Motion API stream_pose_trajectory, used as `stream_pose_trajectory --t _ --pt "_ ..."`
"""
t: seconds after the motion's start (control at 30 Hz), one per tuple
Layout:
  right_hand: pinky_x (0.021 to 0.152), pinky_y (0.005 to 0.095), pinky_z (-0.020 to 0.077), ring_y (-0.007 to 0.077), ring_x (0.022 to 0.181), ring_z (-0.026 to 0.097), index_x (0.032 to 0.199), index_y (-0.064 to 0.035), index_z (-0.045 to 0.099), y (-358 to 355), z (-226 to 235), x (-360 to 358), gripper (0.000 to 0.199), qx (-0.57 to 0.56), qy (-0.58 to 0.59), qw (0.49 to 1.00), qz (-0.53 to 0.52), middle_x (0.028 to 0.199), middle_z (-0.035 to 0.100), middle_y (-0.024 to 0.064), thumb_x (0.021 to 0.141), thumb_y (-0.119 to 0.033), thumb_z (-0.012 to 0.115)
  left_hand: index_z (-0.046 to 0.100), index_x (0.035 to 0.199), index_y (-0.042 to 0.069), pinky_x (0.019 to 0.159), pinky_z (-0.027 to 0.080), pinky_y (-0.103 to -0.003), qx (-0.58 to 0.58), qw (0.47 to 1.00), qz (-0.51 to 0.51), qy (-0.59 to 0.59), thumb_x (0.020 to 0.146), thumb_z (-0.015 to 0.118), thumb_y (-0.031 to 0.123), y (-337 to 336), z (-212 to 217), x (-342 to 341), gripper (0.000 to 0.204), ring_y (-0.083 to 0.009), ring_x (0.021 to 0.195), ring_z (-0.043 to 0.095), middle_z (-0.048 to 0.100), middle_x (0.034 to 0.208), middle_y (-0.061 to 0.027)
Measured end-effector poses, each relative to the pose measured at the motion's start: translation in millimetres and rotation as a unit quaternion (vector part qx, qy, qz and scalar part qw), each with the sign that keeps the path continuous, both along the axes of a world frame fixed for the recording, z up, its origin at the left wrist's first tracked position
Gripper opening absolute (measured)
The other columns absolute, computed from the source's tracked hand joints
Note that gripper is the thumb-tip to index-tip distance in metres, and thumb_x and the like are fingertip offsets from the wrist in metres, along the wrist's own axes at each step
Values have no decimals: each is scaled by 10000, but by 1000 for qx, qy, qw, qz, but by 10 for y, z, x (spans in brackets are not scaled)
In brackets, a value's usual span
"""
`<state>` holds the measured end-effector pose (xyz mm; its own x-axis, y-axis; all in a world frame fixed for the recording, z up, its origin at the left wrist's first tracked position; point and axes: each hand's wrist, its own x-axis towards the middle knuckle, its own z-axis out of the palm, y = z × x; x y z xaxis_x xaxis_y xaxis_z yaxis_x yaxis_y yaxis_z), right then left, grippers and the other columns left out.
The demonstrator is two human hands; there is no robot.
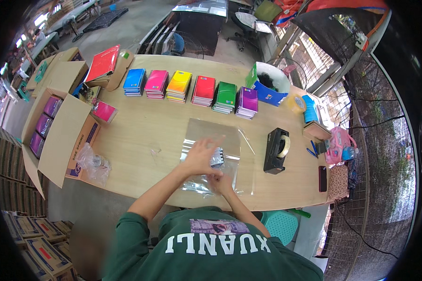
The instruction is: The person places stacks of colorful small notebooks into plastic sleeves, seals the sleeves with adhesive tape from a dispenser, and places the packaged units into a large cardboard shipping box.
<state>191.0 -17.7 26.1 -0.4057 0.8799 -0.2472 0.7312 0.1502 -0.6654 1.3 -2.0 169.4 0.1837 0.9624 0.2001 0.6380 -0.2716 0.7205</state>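
Right hand (220, 181) pinches the clear wrap (211, 161) (notebook inside); left hand (200, 157) presses flat, open.

Glossy clear plastic wrap (214, 140), matt wooden table (145, 136)

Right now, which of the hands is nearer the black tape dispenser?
Right. The right hand lies closer to the tape dispenser, low on the clear wrap; the left hand sits farther left.

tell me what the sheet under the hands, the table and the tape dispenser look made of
Sheet: thin clear plastic film, glossy; the table shows through it and it catches glare. Table: pale wood or wood-look laminate, smooth, faint grain; which one is unclear. Tape dispenser: black, blocky, dull sheen, probably moulded plastic. Left hand presses flat on the sheet; right hand pinches its near edge.
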Motion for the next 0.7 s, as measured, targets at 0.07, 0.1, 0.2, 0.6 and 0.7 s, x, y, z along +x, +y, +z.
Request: stream_pose_trajectory --t 0.07,0.1,0.2,0.6,0.7 --pt "627 380 521 242 634 658 912 -27 709 -184 183 -111 485 -294 102 950 -13 751 681 108 933 -495 584 310 1494 194 914 492 -413 -64 988 -15 143 623 820 110 11 21 79 1012 -343 1046 593 587 1110 -198" --pt "693 410 546 282 687 676 956 -23 702 -196 290 -123 464 -425 146 893 -27 829 699 135 931 -473 594 320 1504 204 943 485 -374 -70 986 -4 150 638 843 157 44 34 89 1012 -290 1053 596 605 1123 -145" --pt "826 403 535 273 935 643 1188 -56 589 -93 139 -13 396 -374 453 807 -58 1069 647 153 920 -347 620 374 1477 240 926 488 -404 -15 979 81 -188 621 826 105 -89 -56 -150 977 -331 989 596 601 1087 -168" --pt "1022 418 429 277 1249 496 1376 -73 376 435 742 277 844 178 223 955 85 1341 480 177 677 -136 844 398 1420 78 1132 279 -478 35 971 162 -171 615 880 233 -551 -528 -50 951 -392 1366 320 419 1387 -224" --pt "1063 470 379 316 1298 447 1253 -56 514 512 1737 194 602 369 64 903 213 1378 454 189 746 -204 804 454 1392 113 1142 262 -497 112 965 46 232 667 858 239 -649 200 -414 839 -366 1403 283 413 1407 -207"
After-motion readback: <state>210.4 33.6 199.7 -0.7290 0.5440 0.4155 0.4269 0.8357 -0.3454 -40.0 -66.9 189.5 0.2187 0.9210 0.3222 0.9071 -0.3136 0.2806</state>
